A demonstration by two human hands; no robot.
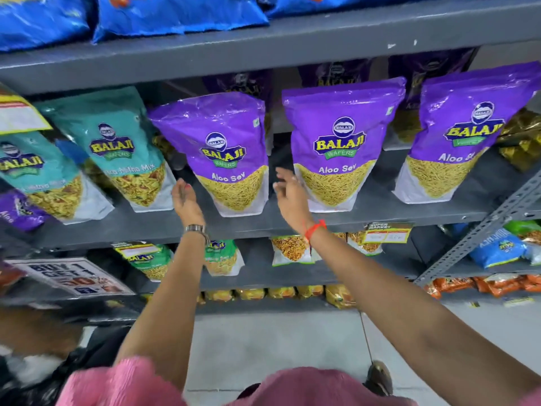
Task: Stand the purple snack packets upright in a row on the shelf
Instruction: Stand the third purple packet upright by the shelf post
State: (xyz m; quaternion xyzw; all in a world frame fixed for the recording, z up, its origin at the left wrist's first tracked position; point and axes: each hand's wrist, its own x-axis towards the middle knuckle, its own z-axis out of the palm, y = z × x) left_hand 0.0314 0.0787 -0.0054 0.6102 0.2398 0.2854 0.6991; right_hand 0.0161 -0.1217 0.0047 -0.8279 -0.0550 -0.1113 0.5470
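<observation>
Three purple Aloo Sev packets stand upright in a row on the grey shelf (380, 213): a left one (222, 148), a middle one (339, 142) and a right one (462, 133). More purple packets stand in shadow behind them. My left hand (186, 199) hovers just left of the left packet's lower corner, fingers apart, holding nothing. My right hand (289, 191) is raised in the gap between the left and middle packets, fingers spread and empty; whether it touches the middle packet I cannot tell. Another purple packet (17, 210) lies at the far left edge.
Teal Balaji mix packets (123, 148) stand left of the purple row. Blue bags fill the shelf above (175, 13). Gold packets (521, 142) sit at the far right. Lower shelves hold green, yellow and orange snacks, and a slotted metal upright (480, 230) slants at the right.
</observation>
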